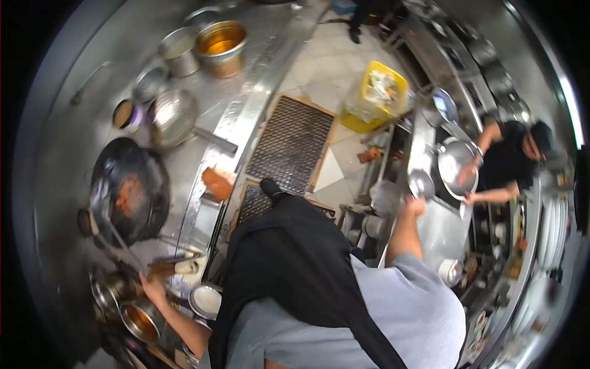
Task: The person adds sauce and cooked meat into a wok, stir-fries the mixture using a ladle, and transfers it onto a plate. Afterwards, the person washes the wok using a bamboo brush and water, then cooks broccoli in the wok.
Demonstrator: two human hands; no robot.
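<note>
My left hand [153, 288] is closed on the thin handle of a long metal utensil [125, 245], which reaches toward a dark wok [157, 184]. Reddish-brown food [128, 195] lies in the wok. On the other side, my right hand [416, 206] is closed at the edge of a small round metal bowl or ladle [421, 183]. Just beyond it, a co-worker [513, 157] has both hands at a large metal bowl [458, 168].
Pots [221, 49] and a long-handled pan [173, 119] stand on the steel counter at left. A yellow bin [396, 80] and a floor grate [291, 144] lie ahead. An orange-brown cloth [217, 183] rests on the counter edge.
</note>
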